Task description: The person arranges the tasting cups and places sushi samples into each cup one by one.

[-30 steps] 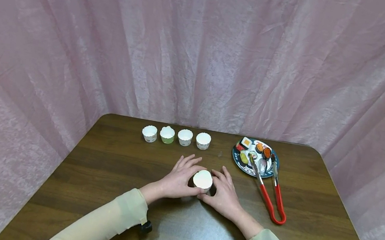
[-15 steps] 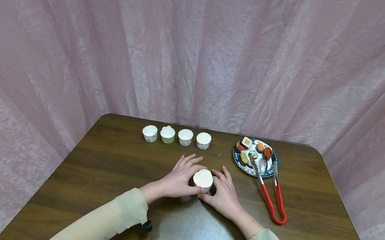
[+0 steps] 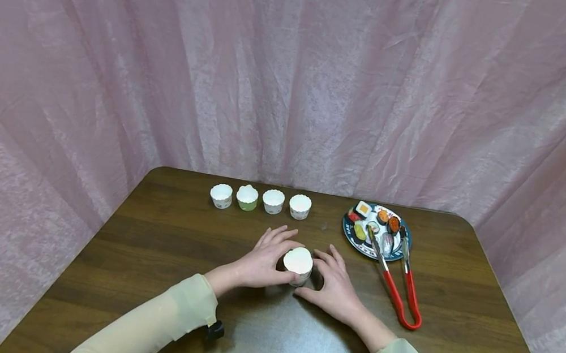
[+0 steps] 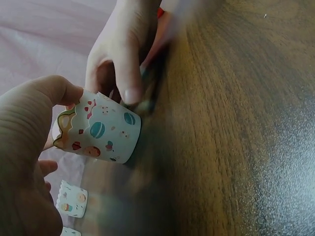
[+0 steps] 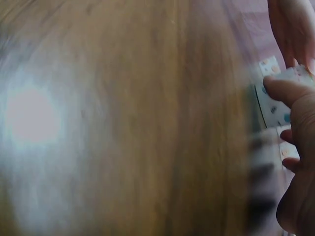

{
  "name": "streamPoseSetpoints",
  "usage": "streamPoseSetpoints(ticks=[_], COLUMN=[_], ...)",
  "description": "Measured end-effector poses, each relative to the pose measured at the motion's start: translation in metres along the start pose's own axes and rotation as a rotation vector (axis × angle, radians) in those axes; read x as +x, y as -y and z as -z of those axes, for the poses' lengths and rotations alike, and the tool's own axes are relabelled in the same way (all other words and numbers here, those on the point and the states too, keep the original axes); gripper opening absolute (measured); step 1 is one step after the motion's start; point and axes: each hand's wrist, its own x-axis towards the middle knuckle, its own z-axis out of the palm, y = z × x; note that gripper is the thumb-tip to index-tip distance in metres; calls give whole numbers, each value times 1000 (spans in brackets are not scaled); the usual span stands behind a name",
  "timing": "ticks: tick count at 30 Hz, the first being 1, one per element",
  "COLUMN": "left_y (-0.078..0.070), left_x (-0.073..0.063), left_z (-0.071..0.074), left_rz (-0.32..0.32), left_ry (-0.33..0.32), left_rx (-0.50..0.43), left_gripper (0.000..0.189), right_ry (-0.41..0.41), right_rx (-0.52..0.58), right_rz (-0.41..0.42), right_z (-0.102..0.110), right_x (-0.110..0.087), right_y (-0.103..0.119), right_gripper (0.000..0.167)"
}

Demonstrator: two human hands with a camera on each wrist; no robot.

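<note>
In the head view, my left hand [image 3: 261,264] pinches a stack of nested paper baking cups [image 3: 298,263] at the table's middle. The left wrist view shows the outer cup [image 4: 106,132], white with small coloured prints, a scalloped rim of another cup showing at its mouth. My left thumb and fingers hold it near that rim. On the other side, my right hand [image 3: 335,288] stands with thumb and fingers spread, slightly apart from the stack in the head view. In the right wrist view, the stack is partly hidden behind the right thumb [image 5: 283,91].
Several paper cups stand in a row at the back, including a green one [image 3: 247,198] and a white one [image 3: 300,206]. Right of them lies a blue-rimmed plate [image 3: 349,237] with sushi pieces [image 3: 393,225]. Red-handled tongs [image 3: 394,295] rest across it.
My right hand has moved slightly right, away from the cup stack, its thumb and fingers now wider apart. The left hand keeps hold of the stack nearly in place.
</note>
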Motion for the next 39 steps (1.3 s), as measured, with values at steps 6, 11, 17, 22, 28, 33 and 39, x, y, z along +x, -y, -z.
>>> streamPoseSetpoints(ticks=[6, 11, 17, 22, 28, 33, 39], left_y=[1, 3, 3, 2, 2, 0, 1], left_x=[-2, -1, -1, -1, -1, 0, -1], left_z=[1, 0, 0, 0, 1, 3, 4], left_rz=[-9, -14, -11, -14, -14, -23, -34], left_ry=[8, 9, 13, 12, 8, -5, -26], left_rx=[-13, -10, -11, -12, -23, -33, -61], left_gripper=[63, 63, 64, 64, 61, 60, 60], right_ry=[13, 25, 60, 47, 38, 12, -12], right_rx=[83, 116, 153, 154, 145, 143, 148], right_rz=[36, 65, 72, 77, 80, 96, 107], right_z=[14, 18, 18, 17, 15, 13, 9], right_x=[-2, 0, 4, 5, 6, 6, 6], right_y=[-4, -4, -3, -3, -2, -3, -5], right_gripper=[64, 62, 56, 52, 53, 49, 44])
